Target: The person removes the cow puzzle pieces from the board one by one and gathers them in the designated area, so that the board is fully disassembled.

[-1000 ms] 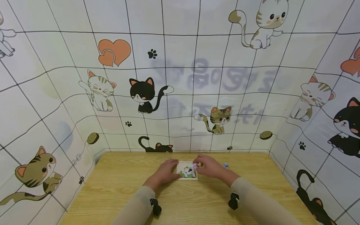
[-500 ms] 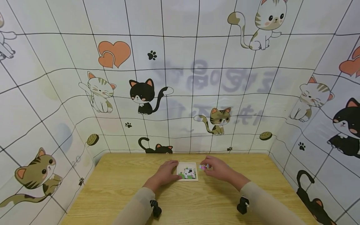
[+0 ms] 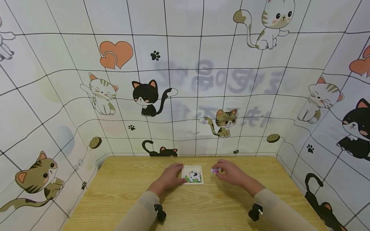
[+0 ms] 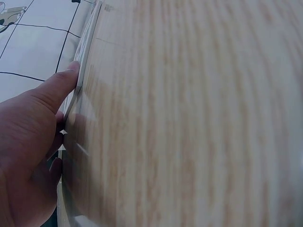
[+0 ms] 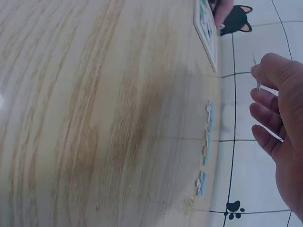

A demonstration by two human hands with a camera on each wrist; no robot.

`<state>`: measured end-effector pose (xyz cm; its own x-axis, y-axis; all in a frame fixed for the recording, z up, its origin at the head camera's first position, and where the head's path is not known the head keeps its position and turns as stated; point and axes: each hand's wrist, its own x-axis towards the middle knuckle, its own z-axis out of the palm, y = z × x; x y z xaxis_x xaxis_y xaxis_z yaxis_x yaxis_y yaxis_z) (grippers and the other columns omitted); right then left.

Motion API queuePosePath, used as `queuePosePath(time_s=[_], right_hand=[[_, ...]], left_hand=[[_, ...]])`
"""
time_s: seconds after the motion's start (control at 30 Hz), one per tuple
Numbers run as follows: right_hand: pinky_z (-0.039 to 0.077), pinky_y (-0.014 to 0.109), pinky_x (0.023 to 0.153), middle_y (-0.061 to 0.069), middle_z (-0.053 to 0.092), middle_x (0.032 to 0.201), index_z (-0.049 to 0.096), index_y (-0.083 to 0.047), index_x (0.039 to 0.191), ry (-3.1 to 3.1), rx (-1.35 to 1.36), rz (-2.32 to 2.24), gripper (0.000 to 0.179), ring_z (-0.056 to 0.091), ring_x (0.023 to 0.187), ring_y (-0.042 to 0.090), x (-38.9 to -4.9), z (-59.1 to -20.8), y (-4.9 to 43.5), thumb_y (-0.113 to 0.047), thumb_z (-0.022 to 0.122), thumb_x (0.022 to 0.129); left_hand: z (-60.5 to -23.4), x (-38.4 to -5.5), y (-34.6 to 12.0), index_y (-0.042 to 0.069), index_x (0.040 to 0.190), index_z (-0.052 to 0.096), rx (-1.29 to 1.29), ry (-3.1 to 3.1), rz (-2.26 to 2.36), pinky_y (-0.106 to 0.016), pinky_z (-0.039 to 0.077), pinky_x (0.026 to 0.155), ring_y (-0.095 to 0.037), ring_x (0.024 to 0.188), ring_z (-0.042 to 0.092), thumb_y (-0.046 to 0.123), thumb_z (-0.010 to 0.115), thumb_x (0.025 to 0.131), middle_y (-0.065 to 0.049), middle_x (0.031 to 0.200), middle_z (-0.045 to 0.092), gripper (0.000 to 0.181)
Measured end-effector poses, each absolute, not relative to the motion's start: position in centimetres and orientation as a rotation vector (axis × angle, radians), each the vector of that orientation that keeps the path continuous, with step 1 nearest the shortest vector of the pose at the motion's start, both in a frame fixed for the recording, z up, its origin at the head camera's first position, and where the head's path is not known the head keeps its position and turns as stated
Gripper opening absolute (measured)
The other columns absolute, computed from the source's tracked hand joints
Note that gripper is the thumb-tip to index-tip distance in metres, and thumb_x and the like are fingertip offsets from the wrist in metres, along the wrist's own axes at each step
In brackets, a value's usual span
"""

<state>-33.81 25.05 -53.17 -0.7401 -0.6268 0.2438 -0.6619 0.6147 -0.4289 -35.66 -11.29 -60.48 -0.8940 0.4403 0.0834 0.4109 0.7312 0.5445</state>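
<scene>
A small square puzzle board [image 3: 200, 175] with a cow picture lies on the table near its back edge. My left hand [image 3: 170, 176] rests at the board's left side, thumb by the near corner and fingers by the far one. In the left wrist view the straight thumb [image 4: 61, 85] touches the board's edge. To the right of the board, my right hand [image 3: 231, 173] pinches a small pink and blue puzzle piece [image 3: 215, 170] between thumb and fingers. The right wrist view shows this puzzle piece [image 5: 258, 81] edge-on, above the table.
More flat puzzle pieces [image 5: 207, 146] lie in a row on the table right of the board; the right hand hides them in the head view. Beyond the wooden table [image 3: 124, 192] hangs a cat-print cloth [image 3: 185, 80], which also covers both sides.
The right hand has moved right, from over the board's right edge to the table beside it, with the pink puzzle piece in its fingers. The left hand has stayed put.
</scene>
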Motion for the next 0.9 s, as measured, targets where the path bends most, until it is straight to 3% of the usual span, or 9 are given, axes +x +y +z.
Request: queuePosePath(time_s=[0.63, 0.9], right_hand=[[0.054, 0.031, 0.074, 0.002, 0.067, 0.109, 0.079, -0.004, 0.128, -2.808, 1.044, 0.843, 0.025, 0.061, 0.093, 0.009, -33.8, -53.1, 26.6, -0.007, 0.077, 0.103], [0.049, 0.030, 0.072, 0.001, 0.064, 0.106, 0.080, -0.006, 0.124, -2.830, 1.028, 0.841, 0.024, 0.056, 0.087, 0.018, -34.2, -53.8, 26.6, -0.006, 0.080, 0.101]], left_hand=[[-59.1, -34.7, -10.9, 0.004, 0.162, 0.054, 0.706, 2.884, 0.823, -0.068, 0.032, 0.126, -0.045, 0.158, 0.039, 0.047, 0.082, 0.100, -0.015, 0.169, 0.048, 0.080], [-59.2, -35.0, -10.9, 0.004, 0.161, 0.055, 0.691, 2.886, 0.799, -0.066, 0.032, 0.127, -0.043, 0.158, 0.040, 0.046, 0.083, 0.100, -0.015, 0.169, 0.048, 0.079]])
